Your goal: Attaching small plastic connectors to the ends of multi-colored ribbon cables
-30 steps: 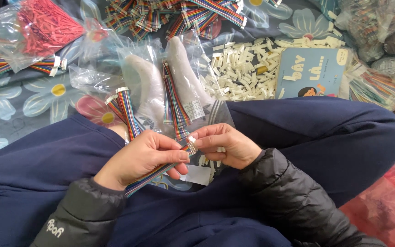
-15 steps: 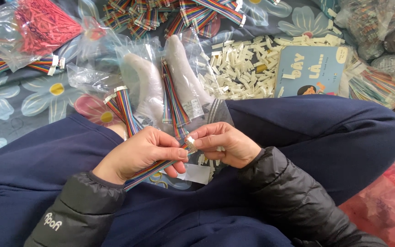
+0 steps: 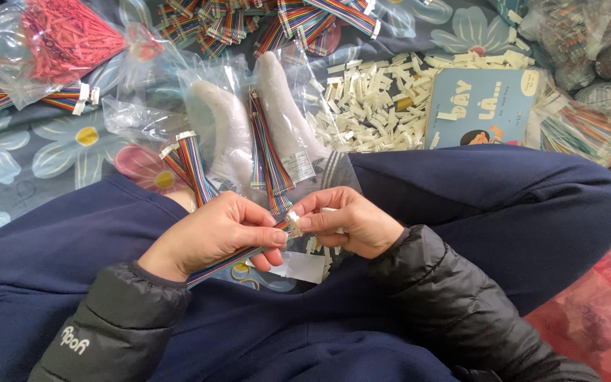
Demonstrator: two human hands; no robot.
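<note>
My left hand [image 3: 210,237] pinches a flat rainbow ribbon cable [image 3: 231,256] near its end, the cable trailing back under my wrist. My right hand [image 3: 348,221] holds a small white plastic connector [image 3: 293,225] against that cable end, fingertips of both hands meeting above my crossed legs. More ribbon cables [image 3: 266,159] lie between my white-socked feet [image 3: 231,138], and a finished cable [image 3: 192,166] rests by my left knee.
A heap of loose white connectors [image 3: 369,102] lies ahead, beside a blue booklet [image 3: 479,106]. Clear bags hold red parts [image 3: 61,42] at the far left. Bundled ribbon cables [image 3: 277,18] sit at the top, more bags [image 3: 581,127] at right, a red bag [image 3: 595,325] at lower right.
Both hands stay together over my lap with only small finger shifts; the connector remains at the cable end.
</note>
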